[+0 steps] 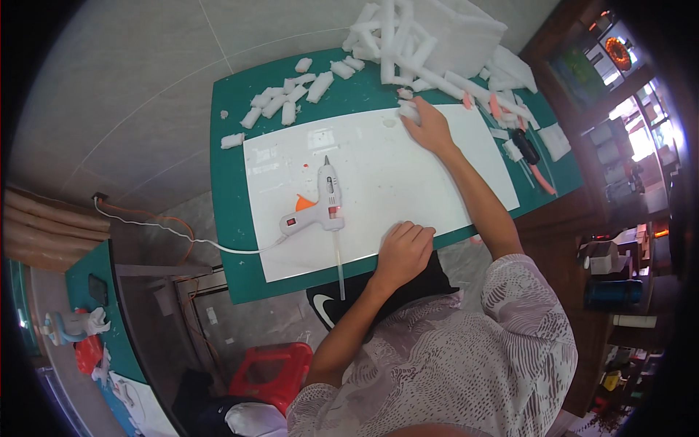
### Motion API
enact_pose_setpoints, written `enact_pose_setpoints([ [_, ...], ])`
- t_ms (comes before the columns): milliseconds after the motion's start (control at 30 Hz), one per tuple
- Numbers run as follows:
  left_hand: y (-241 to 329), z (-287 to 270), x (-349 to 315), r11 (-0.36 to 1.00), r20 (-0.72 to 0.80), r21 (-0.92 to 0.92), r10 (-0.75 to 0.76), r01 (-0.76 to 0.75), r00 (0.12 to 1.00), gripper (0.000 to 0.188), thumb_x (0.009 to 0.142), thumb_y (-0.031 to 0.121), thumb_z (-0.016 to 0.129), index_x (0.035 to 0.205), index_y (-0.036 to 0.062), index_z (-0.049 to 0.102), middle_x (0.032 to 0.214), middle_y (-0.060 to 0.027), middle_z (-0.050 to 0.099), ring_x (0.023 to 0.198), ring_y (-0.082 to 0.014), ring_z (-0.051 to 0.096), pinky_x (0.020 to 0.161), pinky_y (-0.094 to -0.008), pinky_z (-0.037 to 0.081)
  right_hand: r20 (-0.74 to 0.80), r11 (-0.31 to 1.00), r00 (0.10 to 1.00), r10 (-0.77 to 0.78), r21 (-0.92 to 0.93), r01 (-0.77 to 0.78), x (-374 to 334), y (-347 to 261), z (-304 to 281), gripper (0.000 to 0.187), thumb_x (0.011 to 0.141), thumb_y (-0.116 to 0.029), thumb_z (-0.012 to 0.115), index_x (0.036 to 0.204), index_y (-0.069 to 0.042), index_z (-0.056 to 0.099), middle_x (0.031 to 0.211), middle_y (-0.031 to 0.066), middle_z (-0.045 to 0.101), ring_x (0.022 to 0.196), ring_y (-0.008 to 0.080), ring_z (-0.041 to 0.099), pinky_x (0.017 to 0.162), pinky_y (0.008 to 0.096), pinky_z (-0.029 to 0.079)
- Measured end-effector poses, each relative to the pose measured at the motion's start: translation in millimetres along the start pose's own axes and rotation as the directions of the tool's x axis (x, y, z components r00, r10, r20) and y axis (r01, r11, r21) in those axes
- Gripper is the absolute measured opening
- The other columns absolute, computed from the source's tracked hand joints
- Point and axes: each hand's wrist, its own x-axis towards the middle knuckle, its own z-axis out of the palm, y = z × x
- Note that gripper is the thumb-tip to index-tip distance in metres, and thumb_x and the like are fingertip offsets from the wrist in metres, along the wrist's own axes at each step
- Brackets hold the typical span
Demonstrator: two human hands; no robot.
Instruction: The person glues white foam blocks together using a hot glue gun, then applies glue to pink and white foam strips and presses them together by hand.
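Note:
My right hand (431, 130) reaches to the far edge of a white board (408, 182), with its fingers closed around a small white foam piece (408, 111). Curled into a loose fist and holding nothing, my left hand (405, 251) rests on the board's near edge. A white hot glue gun (320, 205) with an orange trigger lies on the board to the left of my left hand. Its clear glue stick (339, 266) pokes out toward me. The board lies on a green cutting mat (227, 189).
Short white foam blocks (287, 98) lie scattered on the mat's far left. A heap of foam strips and sheets (426, 44) sits at the far right, with orange bits and a black tool (526, 146) beside it. The gun's white cord (182, 237) trails left off the table. A red stool (271, 373) stands below.

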Motion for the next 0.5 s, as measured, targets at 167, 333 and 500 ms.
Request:
enact_pose_setpoints([
  [167,2.0,-0.4,0.7,1.0,-0.006,-0.001,-0.017,0.017,1.0,0.013,0.08,0.0,0.066,0.093,0.0028,0.067,0.08,-0.0099,0.064,0.076,-0.0281,0.06,0.071,-0.0388,0.049,0.056,0.996,0.995,0.083,-0.045,-0.08,2.2,-8.9,-6.7,0.05,0.09,-0.037,0.068,0.128,-0.008,0.055,0.116,0.019,0.067,0.105,0.0374,0.065,0.088,0.0427,0.051],
  [333,2.2,2.3,3.1,0.999,-0.012,0.024,-0.024,0.024,1.0,0.012,0.08,-0.001,0.066,0.092,0.0013,0.067,0.08,-0.0109,0.065,0.073,-0.0288,0.06,0.068,-0.0385,0.049,0.019,0.994,0.997,0.074,0.085,-0.076,1.3,-21.7,-15.2,0.061,0.088,-0.039,0.071,0.137,-0.01,0.048,0.113,0.0211,0.067,0.104,0.0392,0.065,0.086,0.0425,0.051],
  [500,4.4,6.3,5.1,0.999,-0.041,0.024,-0.036,0.037,0.999,0.013,0.08,-0.003,0.067,0.093,0.0001,0.068,0.079,-0.0118,0.065,0.071,-0.0293,0.061,0.066,-0.0384,0.049,0.077,0.981,0.991,-0.106,0.17,0.092,-1.9,2.0,-21.3,0.054,0.091,-0.029,0.068,0.139,-0.011,0.052,0.133,0.0187,0.058,0.12,0.0367,0.058,0.1,0.041,0.046],
])
